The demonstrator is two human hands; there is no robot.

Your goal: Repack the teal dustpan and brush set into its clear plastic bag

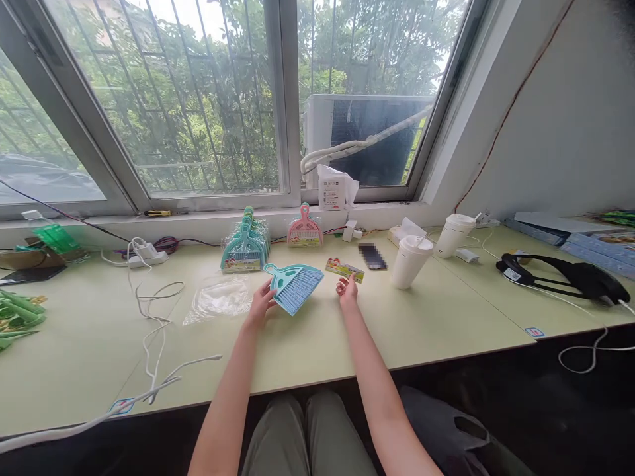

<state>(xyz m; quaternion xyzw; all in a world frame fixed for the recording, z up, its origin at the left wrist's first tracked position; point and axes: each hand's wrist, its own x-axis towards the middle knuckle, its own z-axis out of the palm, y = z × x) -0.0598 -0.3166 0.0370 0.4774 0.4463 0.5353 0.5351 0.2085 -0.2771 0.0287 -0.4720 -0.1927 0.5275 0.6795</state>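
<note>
My left hand grips a teal dustpan with a small brush nested in it, tilted above the table, its blue bristles toward the right. My right hand has curled fingers, with a printed cardboard label pinched at its lower edge. A crumpled clear plastic bag lies on the table left of my left hand. Behind it stand several bagged teal dustpan sets in a row. One bagged pink dustpan set stands near the window sill.
Right of my right hand are a phone and two white lidded cups. A black headset lies farther right. White cables and a power strip occupy the left. A tissue pack stands on the sill.
</note>
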